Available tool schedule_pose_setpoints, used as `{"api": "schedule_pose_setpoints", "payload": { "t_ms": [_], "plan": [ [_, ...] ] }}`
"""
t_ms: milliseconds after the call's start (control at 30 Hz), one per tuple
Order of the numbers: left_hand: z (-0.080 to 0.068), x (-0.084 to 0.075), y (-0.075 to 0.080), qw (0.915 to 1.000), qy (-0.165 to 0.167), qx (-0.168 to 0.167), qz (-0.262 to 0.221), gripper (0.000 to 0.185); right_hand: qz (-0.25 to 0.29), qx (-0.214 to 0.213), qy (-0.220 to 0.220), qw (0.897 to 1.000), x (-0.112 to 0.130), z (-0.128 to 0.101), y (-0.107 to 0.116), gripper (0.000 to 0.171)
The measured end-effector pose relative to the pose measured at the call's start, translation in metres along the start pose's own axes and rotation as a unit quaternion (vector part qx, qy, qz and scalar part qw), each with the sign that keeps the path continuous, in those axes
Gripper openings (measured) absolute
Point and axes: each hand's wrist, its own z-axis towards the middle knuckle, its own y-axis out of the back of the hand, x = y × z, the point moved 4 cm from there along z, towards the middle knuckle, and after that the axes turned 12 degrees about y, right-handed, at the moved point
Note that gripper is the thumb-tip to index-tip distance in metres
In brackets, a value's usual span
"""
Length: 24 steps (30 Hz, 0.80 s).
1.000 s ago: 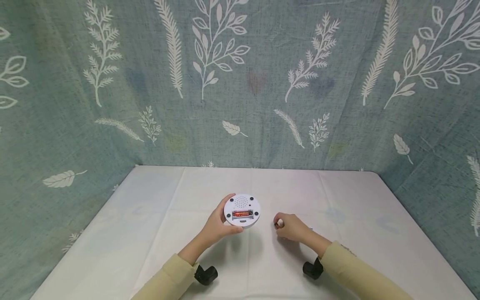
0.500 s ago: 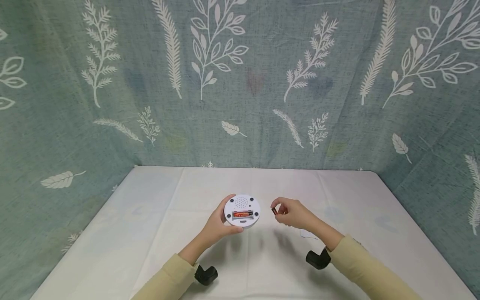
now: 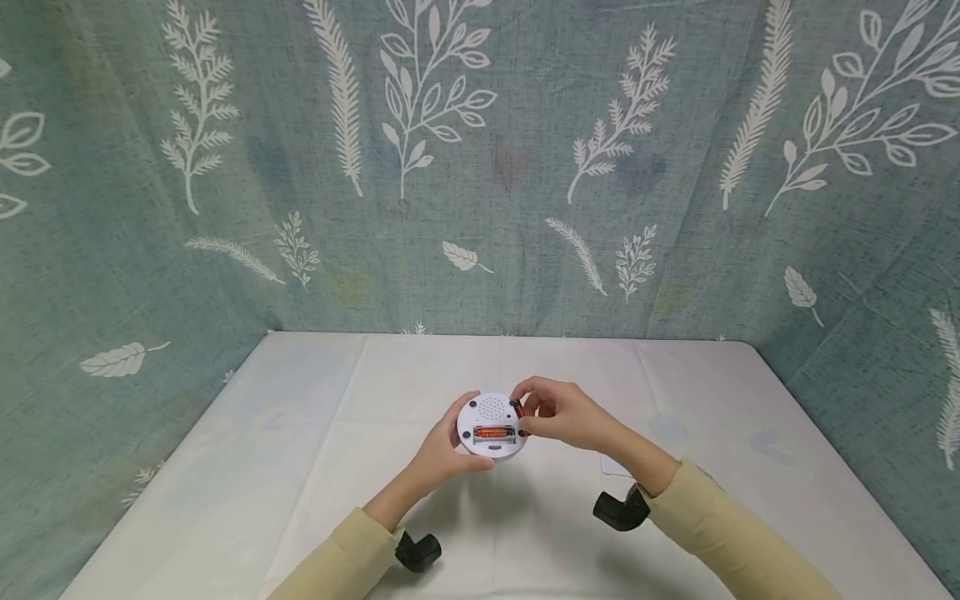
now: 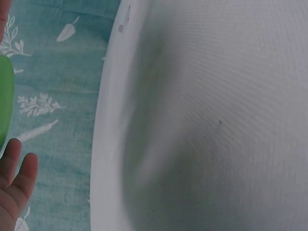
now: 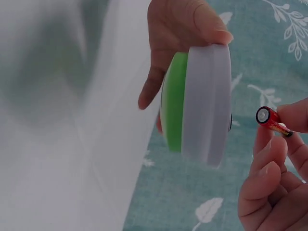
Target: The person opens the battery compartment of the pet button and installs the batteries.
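Note:
My left hand (image 3: 442, 450) grips a round white device (image 3: 495, 408) by its edge, above the table, with its underside facing up. That underside has speaker holes, dark feet and an uncovered battery compartment, where one red battery (image 3: 493, 432) lies. In the right wrist view the device's other face (image 5: 175, 106) is green. Between thumb and fingers, my right hand (image 3: 573, 414) pinches a second small red battery (image 5: 273, 121). In the head view it overlaps the device's right rim, while the right wrist view shows a gap between them. Only a green edge (image 4: 6, 101) appears in the left wrist view.
A white cloth covers the table (image 3: 360, 400), and a patterned green curtain (image 3: 465, 208) hangs behind and at both sides. Under the right forearm lies a pale flat piece (image 3: 613, 467). Black wrist mounts (image 3: 418, 552) stick out below both wrists.
My right hand has lifted the battery from close over the table and carried it left and up to the device. The left hand and device have shifted slightly right.

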Motion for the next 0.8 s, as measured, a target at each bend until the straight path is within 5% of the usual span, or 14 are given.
{"api": "schedule_pose_setpoints", "payload": {
  "t_ms": [800],
  "plan": [
    [0.000,-0.001,-0.005,0.9992,-0.018,0.034,-0.012,0.091,-0.070,0.067,0.058,0.994,0.007,0.014,-0.022,0.018]
  ]
}}
